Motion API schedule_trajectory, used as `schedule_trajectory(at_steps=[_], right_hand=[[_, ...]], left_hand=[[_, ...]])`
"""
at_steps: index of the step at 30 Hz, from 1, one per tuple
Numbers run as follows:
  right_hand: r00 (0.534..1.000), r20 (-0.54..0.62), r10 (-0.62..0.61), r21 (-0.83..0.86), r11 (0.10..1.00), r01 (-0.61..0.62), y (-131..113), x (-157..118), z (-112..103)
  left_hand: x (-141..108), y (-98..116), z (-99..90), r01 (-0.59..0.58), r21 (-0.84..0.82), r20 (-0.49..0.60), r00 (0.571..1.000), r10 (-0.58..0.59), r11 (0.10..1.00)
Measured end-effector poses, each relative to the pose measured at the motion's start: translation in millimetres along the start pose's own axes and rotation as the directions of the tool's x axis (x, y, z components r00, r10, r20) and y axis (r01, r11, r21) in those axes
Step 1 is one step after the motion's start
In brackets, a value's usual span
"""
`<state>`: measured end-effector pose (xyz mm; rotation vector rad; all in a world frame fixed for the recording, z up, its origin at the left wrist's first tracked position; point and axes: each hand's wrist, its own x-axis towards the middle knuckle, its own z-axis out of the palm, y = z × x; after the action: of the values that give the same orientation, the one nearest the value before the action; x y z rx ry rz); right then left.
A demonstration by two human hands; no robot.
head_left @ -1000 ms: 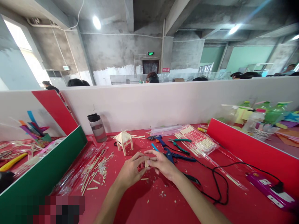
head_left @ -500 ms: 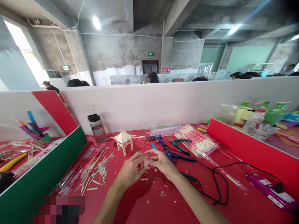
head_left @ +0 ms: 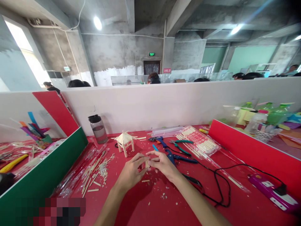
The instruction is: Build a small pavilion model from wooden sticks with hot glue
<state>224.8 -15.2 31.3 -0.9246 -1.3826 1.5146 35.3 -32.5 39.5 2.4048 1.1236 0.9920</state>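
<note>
Between my two hands, over the red tabletop, is a small bundle of short wooden stick pieces [head_left: 147, 164]. My left hand [head_left: 133, 169] grips it from the left with bent fingers and thumb. From the right, my right hand [head_left: 163, 164] closes its fingers on the same pieces. Fingers hide part of the bundle, so I cannot tell whether its sticks are joined. Just beyond my left hand stands a little pavilion built of sticks [head_left: 125, 141], upright on its legs. A loose short stick [head_left: 145, 181] lies on the table below my hands.
Cut sticks [head_left: 94, 169] and scraps lie left, near a green divider [head_left: 56, 160]. A water bottle [head_left: 97, 130] stands behind. Right of my hands are a blue glue gun [head_left: 170, 155], green-handled pliers [head_left: 183, 142], packed sticks [head_left: 199, 141], black cable and a purple power strip [head_left: 270, 191].
</note>
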Motion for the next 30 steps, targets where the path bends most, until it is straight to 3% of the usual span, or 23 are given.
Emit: schedule_trajectory(at_steps=[12,30], right_hand=[[0.997,0.073,0.029,0.096,0.995,-0.036,-2.3,-2.8,3.9],[0.998,0.016,0.064,0.125,0.990,-0.066,7.3,0.0,3.3]], left_hand=[[0.3,1.5,0.1,-0.025,-0.047,-0.031,0.999,0.024,0.999],[1.7,0.4,2.5,0.014,-0.105,0.002,1.000,-0.014,0.994]])
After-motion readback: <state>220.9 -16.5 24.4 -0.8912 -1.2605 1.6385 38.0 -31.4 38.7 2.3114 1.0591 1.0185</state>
